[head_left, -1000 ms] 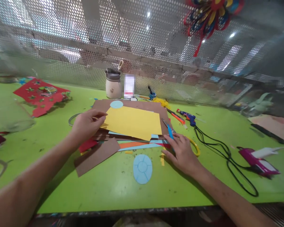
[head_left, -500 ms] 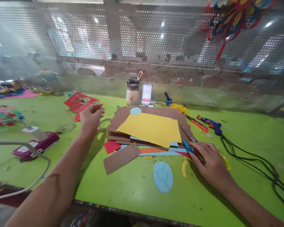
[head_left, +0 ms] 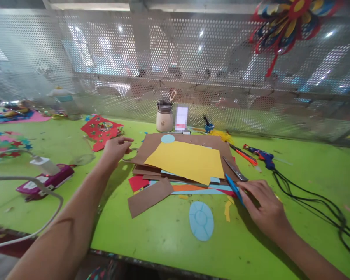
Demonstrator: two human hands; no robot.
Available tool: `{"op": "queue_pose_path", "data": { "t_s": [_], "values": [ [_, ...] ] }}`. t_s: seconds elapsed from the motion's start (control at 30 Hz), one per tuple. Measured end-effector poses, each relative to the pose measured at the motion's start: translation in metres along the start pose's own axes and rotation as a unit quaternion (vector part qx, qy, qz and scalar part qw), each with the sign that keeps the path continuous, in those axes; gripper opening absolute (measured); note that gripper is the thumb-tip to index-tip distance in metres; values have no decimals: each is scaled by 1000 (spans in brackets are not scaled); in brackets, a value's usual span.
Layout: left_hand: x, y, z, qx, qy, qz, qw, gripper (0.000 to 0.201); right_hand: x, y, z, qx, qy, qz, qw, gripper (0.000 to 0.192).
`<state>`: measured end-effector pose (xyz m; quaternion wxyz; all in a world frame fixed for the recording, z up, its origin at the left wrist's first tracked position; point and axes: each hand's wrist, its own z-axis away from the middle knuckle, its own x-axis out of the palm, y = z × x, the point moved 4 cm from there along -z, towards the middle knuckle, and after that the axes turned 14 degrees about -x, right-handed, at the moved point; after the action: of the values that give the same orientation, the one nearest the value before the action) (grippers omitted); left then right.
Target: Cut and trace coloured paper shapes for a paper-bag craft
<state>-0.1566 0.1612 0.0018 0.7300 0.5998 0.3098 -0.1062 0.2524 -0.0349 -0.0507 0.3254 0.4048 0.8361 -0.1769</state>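
Note:
In the head view, my right hand (head_left: pixel 264 206) pinches a blue pen (head_left: pixel 233 187) above the table, its tip pointing up and left. Scissors (head_left: pixel 235 169) lie just beyond those fingers, blades across the right edge of the paper pile; the hand hides their handles. My left hand (head_left: pixel 116 149), fingers apart and holding nothing, hovers left of the pile beside a ring-shaped roll (head_left: pixel 129 155). A yellow sheet (head_left: pixel 186 161) tops brown sheets (head_left: pixel 140 149). Nearer me lie a light-blue paper oval (head_left: pixel 201 221) with drawn lines and a brown strip (head_left: pixel 150 197).
Behind the pile stand a jar-like bottle (head_left: pixel 164 117) and a blurred phone (head_left: pixel 181 118). On the right lie an orange cutter (head_left: pixel 244 154) and a glue gun (head_left: pixel 261 155) with black cable. A purple power strip (head_left: pixel 45 182) and red star-covered paper (head_left: pixel 100 132) are left.
My right hand has come slightly lower and away from the scissors, the blue pen now showing more fully in its fingers. My left hand has shifted slightly right and down, fingers extended.

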Motion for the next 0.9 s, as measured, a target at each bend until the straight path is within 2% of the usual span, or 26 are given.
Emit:
{"op": "queue_pose_path", "data": {
  "t_s": [0.17,0.3,0.37,0.47,0.53,0.6,0.63,0.7,0.77,0.83,0.9],
  "values": [
    [-3,-5,-14,29,43,-89,995,21,-3,-2,-2,-1,4,-16,1000,30],
    [-1,2,-8,83,76,-99,989,26,-4,-6,-6,-11,7,-26,1000,26],
    [7,10,3,121,58,-97,986,29,-4,-10,-11,-18,-2,-45,999,24],
    [26,25,30,199,-33,-101,974,31,-1,-21,-23,-39,-63,-74,995,22],
    [42,34,54,258,-113,-114,953,29,3,-30,-35,-64,-118,-78,988,21],
    [55,39,78,317,-164,-130,925,30,6,-39,-47,-90,-154,-65,982,19],
    [62,41,92,385,-180,-170,889,34,9,-43,-53,-99,-170,-54,979,20],
    [74,42,111,467,-176,-226,837,38,17,-51,-65,-108,-208,-22,972,21],
    [83,39,120,505,-154,-273,804,35,30,-59,-76,-123,-233,11,964,20],
    [91,35,121,515,-128,-306,790,31,45,-66,-87,-156,-247,43,955,20],
    [97,32,118,513,-108,-324,788,25,63,-72,-96,-190,-260,63,945,19]
  ]
}}
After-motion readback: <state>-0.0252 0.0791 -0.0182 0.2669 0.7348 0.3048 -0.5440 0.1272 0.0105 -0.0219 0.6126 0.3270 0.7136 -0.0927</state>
